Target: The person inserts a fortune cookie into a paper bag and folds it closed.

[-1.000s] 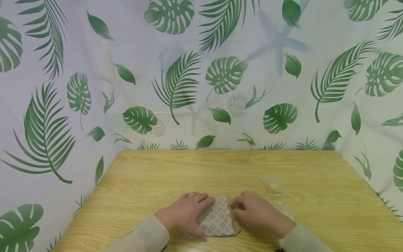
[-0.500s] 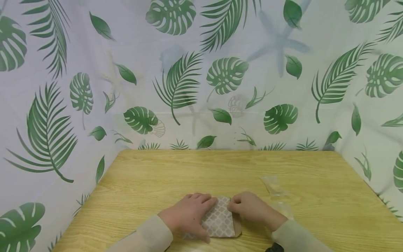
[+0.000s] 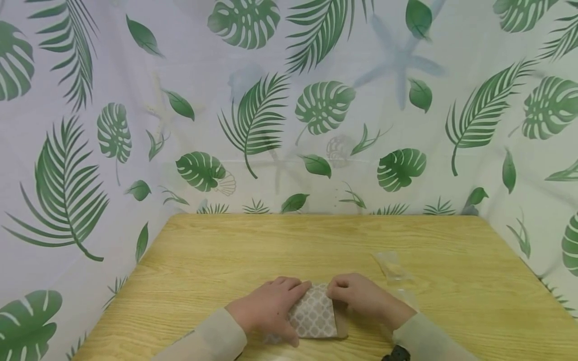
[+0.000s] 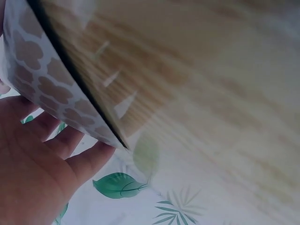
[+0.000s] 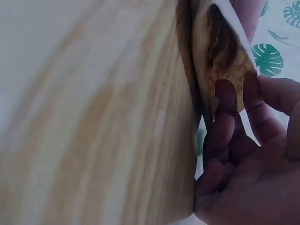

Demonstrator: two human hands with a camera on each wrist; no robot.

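A flat piece covered in white and grey-beige lattice pattern [image 3: 313, 313] lies near the front of the table, with a plain brown board edge [image 3: 341, 325] showing along its right side. My left hand [image 3: 271, 307] rests on its left part, fingers spread; the left wrist view shows its fingertips along the patterned covering [image 4: 54, 89]. At the upper right corner, the thumb and forefinger of my right hand [image 3: 361, 298] pinch the edge of the covering. In the right wrist view a brown surface [image 5: 229, 61] shows beside those fingers. Much of the piece's left side is hidden under my left hand.
Two small clear plastic bags [image 3: 393, 266] lie right of my right hand, the nearer one partly behind the forearm. The wooden table [image 3: 271, 240] runs back to a leaf-printed curtain [image 3: 280, 150]. A dark band [image 3: 398, 353] sits on my right wrist.
My right hand has come slightly left, from beside the brown edge to a pinch at the covering's corner. More brown edge shows at the lower right. The left hand stays nearly in place.
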